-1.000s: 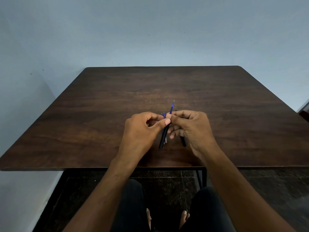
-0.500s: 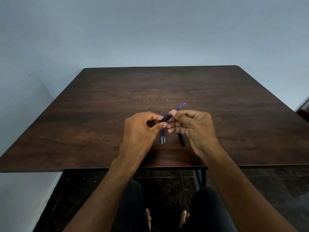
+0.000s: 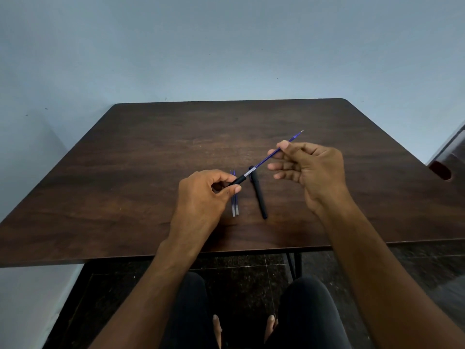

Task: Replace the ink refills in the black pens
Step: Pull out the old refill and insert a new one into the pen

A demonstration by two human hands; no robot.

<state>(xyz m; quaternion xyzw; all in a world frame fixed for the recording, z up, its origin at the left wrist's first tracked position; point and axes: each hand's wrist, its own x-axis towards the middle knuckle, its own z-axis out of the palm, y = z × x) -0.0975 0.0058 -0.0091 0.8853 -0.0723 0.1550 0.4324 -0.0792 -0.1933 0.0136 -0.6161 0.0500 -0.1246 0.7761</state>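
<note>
Left hand (image 3: 201,195) gripped the pen barrel (image 3: 238,180) above the table (image 3: 125,172) near its front edge. Right hand (image 3: 305,170), fingers pinching the refill (image 3: 266,159), had drawn it nearly clear since a second earlier. Extraction judged almost done; two spare refills (image 3: 235,206) and another pen (image 3: 258,193) lay below.

Black pen barrel (image 3: 238,180) sits pinched in the left hand (image 3: 201,197), angled up to the right. A blue refill (image 3: 270,157) runs out of its mouth, almost fully clear, its clear tail end just at the opening, tip high past the right hand (image 3: 309,170) that pinches it. Below the grip, two spare blue refills (image 3: 235,205) lie side by side; a second black pen (image 3: 259,195) lies just right of them.
</note>
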